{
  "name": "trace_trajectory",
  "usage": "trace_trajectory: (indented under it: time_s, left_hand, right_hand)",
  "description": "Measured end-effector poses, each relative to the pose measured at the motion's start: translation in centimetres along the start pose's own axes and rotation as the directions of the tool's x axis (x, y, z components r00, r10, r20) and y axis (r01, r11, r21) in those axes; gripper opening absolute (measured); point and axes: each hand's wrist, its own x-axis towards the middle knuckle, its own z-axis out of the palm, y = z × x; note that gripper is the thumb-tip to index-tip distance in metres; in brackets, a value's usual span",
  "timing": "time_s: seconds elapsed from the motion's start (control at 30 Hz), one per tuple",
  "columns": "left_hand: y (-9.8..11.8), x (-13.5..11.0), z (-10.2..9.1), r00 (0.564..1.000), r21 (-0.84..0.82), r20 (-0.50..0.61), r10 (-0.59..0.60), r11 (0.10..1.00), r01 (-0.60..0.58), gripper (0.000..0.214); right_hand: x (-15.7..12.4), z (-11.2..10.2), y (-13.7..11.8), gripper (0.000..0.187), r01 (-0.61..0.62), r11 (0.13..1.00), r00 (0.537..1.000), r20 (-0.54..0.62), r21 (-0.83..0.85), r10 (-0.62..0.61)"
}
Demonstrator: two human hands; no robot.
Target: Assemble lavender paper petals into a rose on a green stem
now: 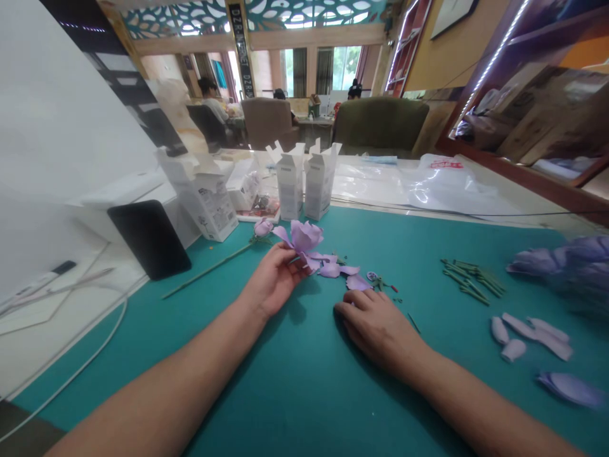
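Note:
My left hand (pixel 276 279) is closed round the base of a light purple artificial flower (pixel 304 236) with spread petals, held just above the green mat (pixel 295 393). Loose purple petals (pixel 329 270) lie right beside it. My right hand (pixel 380 324) rests on the mat, palm down, with its fingers curled at the near edge of these petals; what its fingertips hold, if anything, is hidden. Beyond the right hand are small green bits and a round purple piece (pixel 371 276). A finished-looking rose on a long green stem (pixel 209 270) lies left of my left hand.
Green stem pieces (pixel 471 279), loose petals (pixel 537 333) and a blurred purple bunch (pixel 561 270) lie at the right. White boxes (pixel 291 184) stand at the mat's back edge. A black tablet-like slab (pixel 150 240) leans at the left, near a white cable (pixel 102 346).

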Motion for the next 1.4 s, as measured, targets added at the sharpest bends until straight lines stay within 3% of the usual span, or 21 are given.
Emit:
trace_trajectory:
  time_s: [0.17, 0.3, 0.4, 0.5, 0.63, 0.8, 0.9, 1.0, 1.17, 1.33, 1.4]
  left_hand:
    - [0.8, 0.0, 0.0, 1.0, -0.045, -0.013, 0.02, 0.999, -0.02, 0.015]
    - [1.0, -0.2, 0.2, 0.999, -0.046, -0.028, 0.024, 0.999, -0.026, 0.015]
    - [1.0, -0.2, 0.3, 0.999, -0.043, -0.03, 0.022, 0.999, -0.024, 0.015]
    - [0.8, -0.1, 0.2, 0.999, -0.045, -0.035, 0.022, 0.999, -0.023, 0.015]
    - [0.7, 0.0, 0.1, 1.0, -0.047, -0.025, 0.018, 0.999, -0.019, 0.016]
    - [0.5, 0.1, 0.0, 1.0, -0.046, -0.012, 0.015, 0.999, -0.016, 0.017]
    - [0.2, 0.0, 0.0, 1.0, -0.036, 0.002, 0.0, 0.999, 0.0, 0.017]
    - [-0.1, -0.3, 0.1, 0.999, -0.019, 0.035, -0.02, 1.0, 0.021, 0.017]
    - [-0.6, -1.1, 0.7, 0.992, 0.012, 0.104, -0.078, 0.997, 0.077, 0.014]
    - [-0.8, -1.4, 0.9, 0.983, 0.011, 0.144, -0.118, 0.993, 0.118, 0.015]
    - [-0.8, -1.5, 0.9, 0.978, 0.013, 0.16, -0.132, 0.991, 0.131, 0.015]
  right_hand:
    - [-0.3, 0.5, 0.5, 0.027, -0.004, 0.999, 0.996, -0.089, 0.049, 0.008]
    - [-0.5, -0.4, 1.6, 0.026, -0.12, 0.964, 0.972, -0.168, 0.237, 0.162]
    - [-0.7, -1.4, 3.2, 0.019, -0.283, 0.873, 0.906, -0.189, 0.398, 0.38]
    - [-0.8, -1.5, 4.5, 0.021, -0.441, 0.771, 0.831, -0.115, 0.458, 0.544]
    - [-0.7, -0.5, 4.5, 0.027, -0.423, 0.777, 0.876, -0.01, 0.466, 0.483]
    - [-0.3, -0.1, 3.4, 0.026, -0.379, 0.807, 0.911, 0.028, 0.454, 0.412]
    - [-0.3, -1.0, 3.5, 0.025, -0.391, 0.783, 0.893, -0.007, 0.483, 0.451]
    - [-0.3, -1.7, 3.8, 0.026, -0.406, 0.741, 0.845, -0.088, 0.536, 0.527]
    - [-0.3, -2.2, 3.0, 0.024, -0.4, 0.592, 0.792, -0.061, 0.7, 0.607]
    - [-0.5, -3.6, 2.0, 0.023, -0.32, 0.582, 0.869, -0.013, 0.748, 0.495]
    - [-0.6, -4.1, 1.7, 0.022, -0.312, 0.527, 0.878, 0.029, 0.791, 0.477]
